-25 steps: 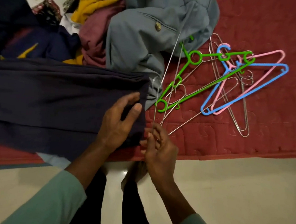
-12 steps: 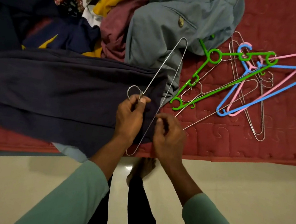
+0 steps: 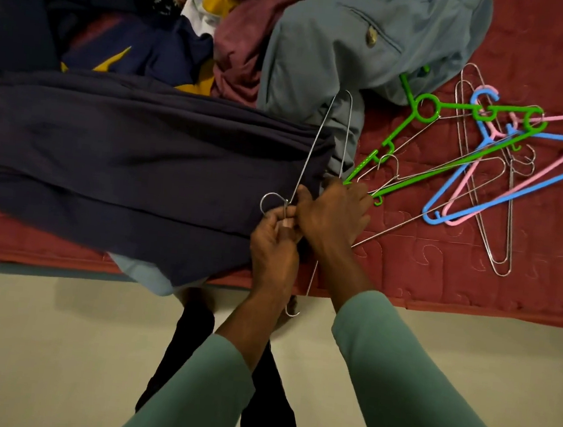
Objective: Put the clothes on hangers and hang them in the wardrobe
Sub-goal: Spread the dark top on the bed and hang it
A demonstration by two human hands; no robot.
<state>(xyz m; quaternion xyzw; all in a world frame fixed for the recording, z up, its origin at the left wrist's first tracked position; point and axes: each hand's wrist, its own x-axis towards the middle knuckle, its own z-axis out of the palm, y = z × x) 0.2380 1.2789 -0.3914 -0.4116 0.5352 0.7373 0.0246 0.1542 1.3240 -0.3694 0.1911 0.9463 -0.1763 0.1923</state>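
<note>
My left hand (image 3: 275,243) pinches the wire hanger (image 3: 314,147), my right hand (image 3: 335,211) grips the dark garment (image 3: 123,163); the twelve-o'clock clothes pile (image 3: 252,38) is unhung.

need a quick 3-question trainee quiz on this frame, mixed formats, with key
1. True or false: the left hand pinches the wire hanger at the base of its hook.
2. Multiple choice: which colour of plastic hanger ends closest to the right hand? A green, B blue, C pink.
3. Short answer: what do the spare hangers lie on?
Key: 1 true. 2 A, the green hanger. 3 the red quilted cover.
</note>
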